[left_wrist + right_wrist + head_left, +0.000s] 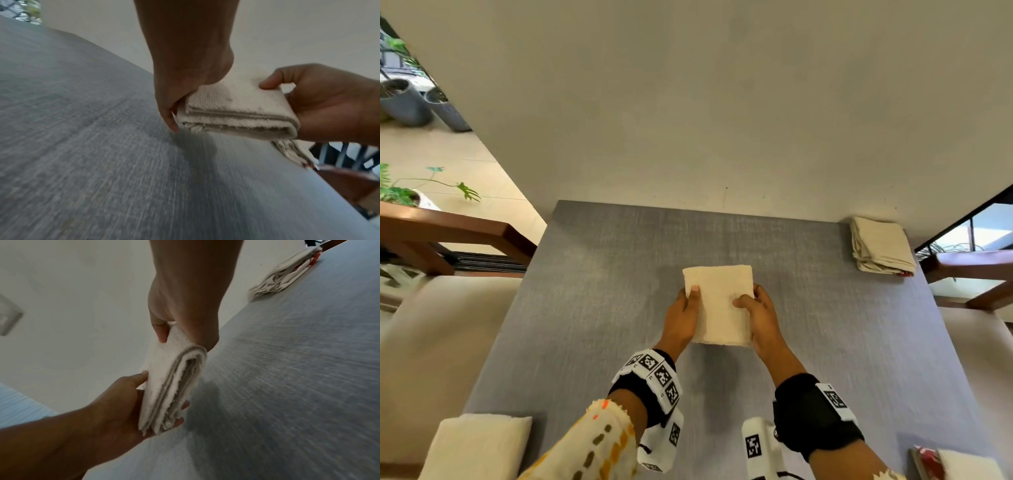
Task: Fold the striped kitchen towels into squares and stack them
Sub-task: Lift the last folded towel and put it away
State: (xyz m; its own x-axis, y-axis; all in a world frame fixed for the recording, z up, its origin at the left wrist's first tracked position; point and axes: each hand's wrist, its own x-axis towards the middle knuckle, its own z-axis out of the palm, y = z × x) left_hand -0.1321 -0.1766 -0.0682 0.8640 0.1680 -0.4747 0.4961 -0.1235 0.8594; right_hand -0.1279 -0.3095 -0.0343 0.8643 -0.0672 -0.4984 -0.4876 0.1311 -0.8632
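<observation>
Meanwhile both hands, left hand [681, 317] and right hand [763, 317], grip the folded towel [719, 301]; towel stack [881, 246] sits well apart.

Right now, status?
Left hand and right hand grip folded towel above table. Stack far right. Path clear.

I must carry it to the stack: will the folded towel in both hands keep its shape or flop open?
Folded towel is probably soft: several loose layers show at its open edge. Left hand and right hand both pinch it, so one hand alone might let it sag.
</observation>
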